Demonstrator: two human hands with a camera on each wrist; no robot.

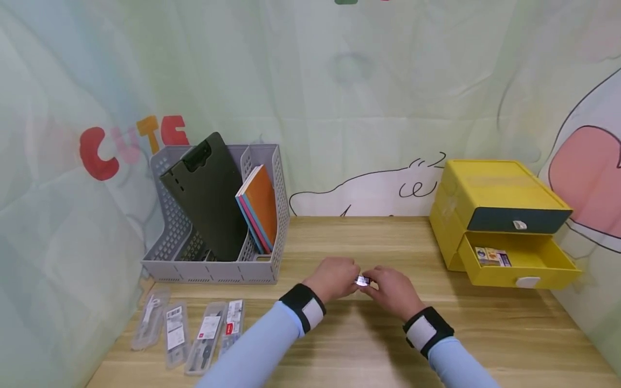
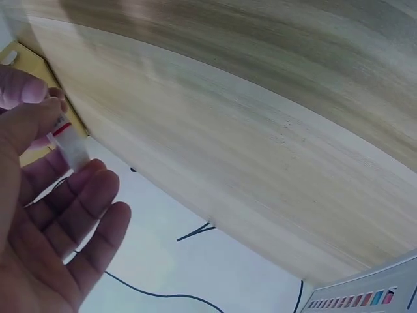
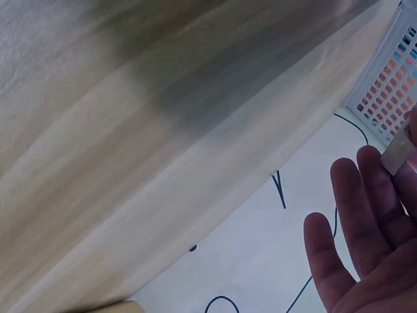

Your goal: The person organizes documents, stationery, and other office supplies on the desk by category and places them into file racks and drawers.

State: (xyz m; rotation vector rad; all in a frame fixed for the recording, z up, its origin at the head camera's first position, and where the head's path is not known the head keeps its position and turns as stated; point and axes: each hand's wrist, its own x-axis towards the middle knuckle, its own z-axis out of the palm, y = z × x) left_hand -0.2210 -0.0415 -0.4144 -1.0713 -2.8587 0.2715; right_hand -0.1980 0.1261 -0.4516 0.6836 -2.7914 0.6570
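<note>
I hold a small packet [image 1: 362, 281] pinched between my left hand [image 1: 333, 278] and right hand [image 1: 394, 291], just above the table [image 1: 368, 345]. Behind and to the left of my grip stands a file organizer [image 1: 218, 215] with a clipboard [image 1: 208, 196] and notebooks [image 1: 259, 210] leaning in it. Left of my grip and nearer to me lie four packaged tools [image 1: 189, 328] in a row. To the right stands a drawer unit [image 1: 499, 215], its lower drawer [image 1: 519, 258] pulled out with small boxes [image 1: 491, 256] inside.

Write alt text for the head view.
Two hands, left hand and right hand, pinch a small clear packet together above a wooden desk. A grey plastic file rack stands left; a yellow drawer box, bottom drawer open, stands right.
</note>
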